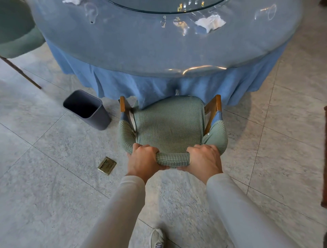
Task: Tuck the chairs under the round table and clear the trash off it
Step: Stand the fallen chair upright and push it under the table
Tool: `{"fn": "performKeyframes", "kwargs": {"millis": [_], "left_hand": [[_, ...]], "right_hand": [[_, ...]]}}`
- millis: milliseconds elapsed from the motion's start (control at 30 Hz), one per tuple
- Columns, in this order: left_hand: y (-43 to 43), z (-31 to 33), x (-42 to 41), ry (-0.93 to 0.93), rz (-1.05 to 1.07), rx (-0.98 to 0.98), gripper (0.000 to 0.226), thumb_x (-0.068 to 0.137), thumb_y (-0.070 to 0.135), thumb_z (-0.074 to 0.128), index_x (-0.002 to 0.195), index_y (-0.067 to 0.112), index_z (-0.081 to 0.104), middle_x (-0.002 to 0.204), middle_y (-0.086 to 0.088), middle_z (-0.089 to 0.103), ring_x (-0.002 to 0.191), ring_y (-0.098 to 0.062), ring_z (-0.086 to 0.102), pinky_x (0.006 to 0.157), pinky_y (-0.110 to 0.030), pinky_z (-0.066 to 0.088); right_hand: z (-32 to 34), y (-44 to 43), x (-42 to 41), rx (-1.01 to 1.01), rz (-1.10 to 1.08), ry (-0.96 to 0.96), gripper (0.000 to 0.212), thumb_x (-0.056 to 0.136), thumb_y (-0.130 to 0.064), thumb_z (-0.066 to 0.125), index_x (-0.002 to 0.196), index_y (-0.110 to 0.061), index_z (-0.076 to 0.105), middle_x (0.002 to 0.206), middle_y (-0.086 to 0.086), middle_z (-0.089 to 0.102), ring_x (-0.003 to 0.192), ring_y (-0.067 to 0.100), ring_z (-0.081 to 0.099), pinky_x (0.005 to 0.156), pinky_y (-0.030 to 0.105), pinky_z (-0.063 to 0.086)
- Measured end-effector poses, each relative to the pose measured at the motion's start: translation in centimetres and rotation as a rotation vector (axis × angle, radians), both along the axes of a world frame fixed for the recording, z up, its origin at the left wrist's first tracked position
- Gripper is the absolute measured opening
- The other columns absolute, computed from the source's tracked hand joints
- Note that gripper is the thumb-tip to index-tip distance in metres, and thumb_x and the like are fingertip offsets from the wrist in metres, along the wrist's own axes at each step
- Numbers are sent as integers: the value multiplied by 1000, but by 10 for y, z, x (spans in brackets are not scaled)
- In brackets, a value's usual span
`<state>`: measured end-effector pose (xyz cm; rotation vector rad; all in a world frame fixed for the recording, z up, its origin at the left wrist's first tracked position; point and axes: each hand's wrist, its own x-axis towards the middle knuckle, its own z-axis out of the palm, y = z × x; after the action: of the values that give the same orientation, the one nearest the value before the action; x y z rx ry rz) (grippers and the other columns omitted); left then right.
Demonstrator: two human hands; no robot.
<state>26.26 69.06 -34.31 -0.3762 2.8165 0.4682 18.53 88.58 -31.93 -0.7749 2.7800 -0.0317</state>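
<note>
Gripping the top of the backrest with both hands, I stand just behind the green chair [169, 127]. My left hand [144, 160] is clenched over the left part of the padded rail, fingers curled over the top and thumb underneath; my right hand [203, 160] has the same grip on the right part, and a short stretch of green knitted cover shows between them. Both pale sleeves [247, 212] reach up from the bottom edge.

The chair faces the round desk [159, 49], its front edge touching the hanging blue tablecloth [230, 86] and the seat mostly out in the open, only its front under the desk's rim. Wooden arm ends stick out on either side of the seat.

On the desk, under a clear cover, lies a crumpled white napkin [211, 23] on the right of centre, and a second bit of white paper [71, 1] at the top left edge. A glass turntable [164, 8] sits in the middle.

On the tiled floor [53, 177], left of the chair, stands an open grey waste bin [86, 109], near the tablecloth. A small brass floor plate [107, 165] lies nearer me. Another green chair [17, 39] stands at far left, apart from the desk. One shoe [156, 238] shows between my arms.
</note>
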Motion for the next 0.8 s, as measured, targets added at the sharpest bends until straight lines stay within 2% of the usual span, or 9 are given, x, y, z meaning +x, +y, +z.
{"fn": "performKeyframes", "kwargs": {"millis": [133,200,233,300,333,400,467,567,800], "left_hand": [[-34,-6,-46,21,19,7,68,48,96,43,80,41,66,77,22,59,86,-16,57,89,-51,49],[-48,-3,-69,12,23,7,67,47,96,43,80,42,65,80,22,59,89,-18,57,90,-55,49],[-53,3,-79,-3,19,6,67,48,95,47,84,43,67,89,19,62,97,-20,57,92,-57,49],[-61,12,-105,-34,26,-3,69,56,86,66,109,43,68,132,6,59,130,-32,46,104,-71,39],[-60,19,-111,-43,40,-26,79,60,79,73,129,42,61,153,1,43,145,-37,29,109,-77,27],[-61,25,-126,-37,51,-90,103,64,77,73,152,43,32,169,-4,8,155,-39,-1,111,-78,8],[-65,24,-143,10,55,-138,117,65,80,70,158,44,10,169,-7,-13,154,-39,-16,112,-77,-1],[-72,18,-170,79,49,-191,131,63,79,72,159,40,-8,164,-13,-30,150,-39,-27,114,-77,-1],[-90,8,-227,154,1,-229,138,61,84,66,158,34,-19,163,-17,-30,150,-35,-30,114,-76,2]], "right_hand": [[0,-29,-41,-16,-19,19,55,63,-79,66,88,-30,64,88,-10,66,90,18,59,86,37,40],[-1,-42,-61,-50,-21,41,61,64,-77,67,104,-31,65,97,-9,68,99,19,58,90,37,39],[-2,-47,-70,-75,-17,52,68,63,-76,69,115,-32,64,105,-9,68,105,19,57,93,38,38],[-6,-59,-94,-101,-19,80,88,60,-74,72,135,-31,55,123,-5,64,120,21,52,101,40,36],[-4,-61,-99,-104,-20,98,96,58,-74,74,140,-31,51,130,-2,60,126,23,49,105,42,35],[-6,-66,-114,-120,-35,125,107,52,-72,80,145,-30,47,140,6,54,134,28,43,109,47,34],[-7,-73,-133,-135,-45,142,114,50,-70,83,148,-28,43,146,13,47,139,33,38,111,51,34],[-6,-82,-161,-146,-43,158,122,50,-69,84,153,-28,33,154,18,34,146,36,27,113,55,31],[-9,-94,-221,-145,-11,189,132,50,-71,83,157,-31,17,162,17,16,152,34,8,119,56,19]]}}
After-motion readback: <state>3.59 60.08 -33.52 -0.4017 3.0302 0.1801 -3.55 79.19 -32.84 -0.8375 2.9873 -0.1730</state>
